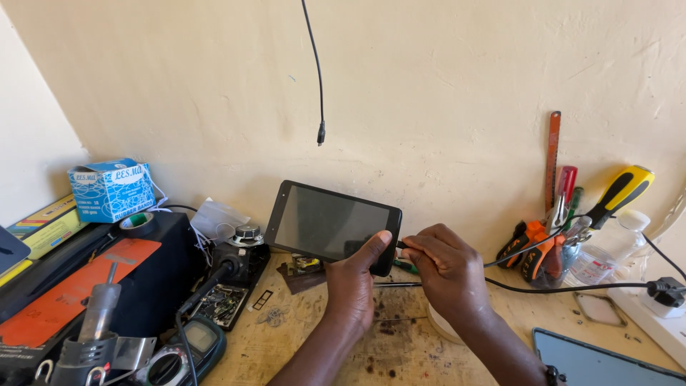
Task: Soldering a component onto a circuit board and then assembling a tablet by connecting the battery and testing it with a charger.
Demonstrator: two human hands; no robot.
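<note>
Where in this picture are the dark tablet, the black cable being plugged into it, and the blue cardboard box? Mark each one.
dark tablet (325,221), head view, middle of its dark screen.
black cable (572,289), head view, the run across the bench right of the hands.
blue cardboard box (114,191), head view, centre of its front face.

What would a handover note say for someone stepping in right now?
Left hand: holds the tablet upright by its right edge, thumb on the dark screen.
Right hand: pinches the cable plug at the tablet's right edge; whether it is seated cannot be told.
Cable runs right to the adapter in the power strip.
Done: tablet lifted, plug brought to its edge.
Left: screen is dark, no sign of charging.
</note>
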